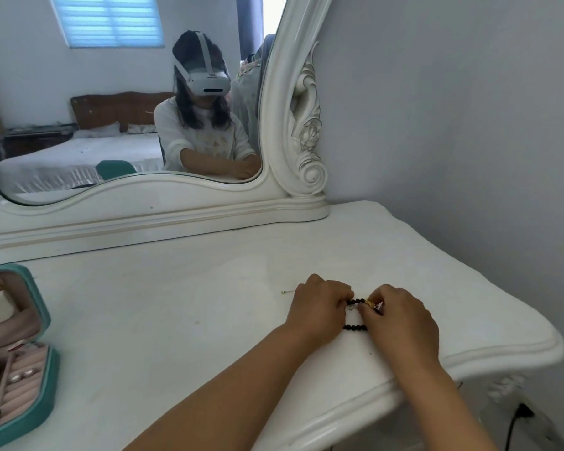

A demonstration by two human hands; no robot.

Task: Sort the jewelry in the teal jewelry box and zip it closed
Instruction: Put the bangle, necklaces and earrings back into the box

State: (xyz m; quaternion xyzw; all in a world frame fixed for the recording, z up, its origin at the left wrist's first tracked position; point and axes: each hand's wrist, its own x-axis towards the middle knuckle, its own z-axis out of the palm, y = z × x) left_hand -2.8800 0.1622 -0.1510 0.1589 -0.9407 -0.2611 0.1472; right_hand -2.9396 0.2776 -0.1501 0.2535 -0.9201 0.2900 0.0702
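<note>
no text, label, brand or number can be read anywhere; a small dark mark on the front of the white headset [208, 82], reflected in the mirror [79, 131] at upper centre of the frame, is too blurred to make out.

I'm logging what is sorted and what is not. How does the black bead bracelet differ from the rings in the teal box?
The black bead bracelet lies out on the white dressing table, held between the left hand and the right hand; the rings sit untouched in the padded slots of the open teal box. The bracelet is dark beads, the rings pale. Both are jewelry.
</note>
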